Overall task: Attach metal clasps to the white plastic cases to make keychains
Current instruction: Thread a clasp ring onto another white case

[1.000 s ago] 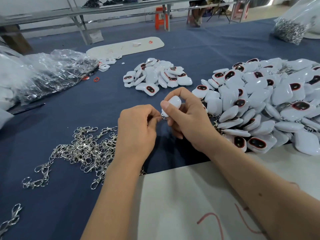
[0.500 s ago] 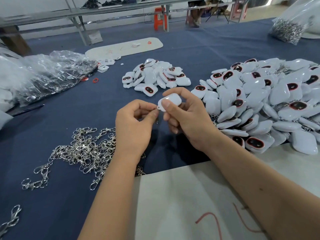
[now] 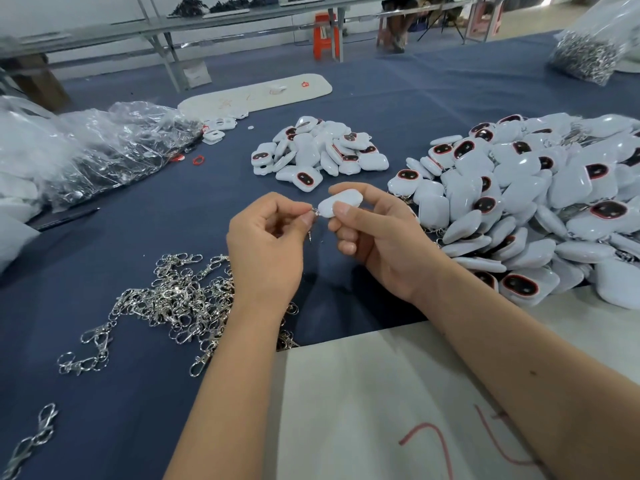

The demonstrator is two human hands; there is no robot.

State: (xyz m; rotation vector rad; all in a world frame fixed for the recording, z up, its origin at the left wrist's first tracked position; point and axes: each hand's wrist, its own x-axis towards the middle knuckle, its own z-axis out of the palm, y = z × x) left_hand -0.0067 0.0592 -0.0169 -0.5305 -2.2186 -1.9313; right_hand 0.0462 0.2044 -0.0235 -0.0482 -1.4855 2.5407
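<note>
light: bright, even | shadows: soft | edges: wide-angle bending, slightly blurred

Hidden joins and cropped heaps

The left hand (image 3: pixel 266 247) covers most of the metal clasp (image 3: pixel 312 220), so its meeting with the white case (image 3: pixel 337 202) is too small to tell. The right pile of cases (image 3: pixel 540 202) runs off the right edge; the far-right bag of clasps (image 3: pixel 588 53) is cropped and blurred.

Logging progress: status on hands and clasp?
Left hand pinches silver metal clasp at the case's edge. Right hand grips white plastic case. Nothing in the way.
</note>
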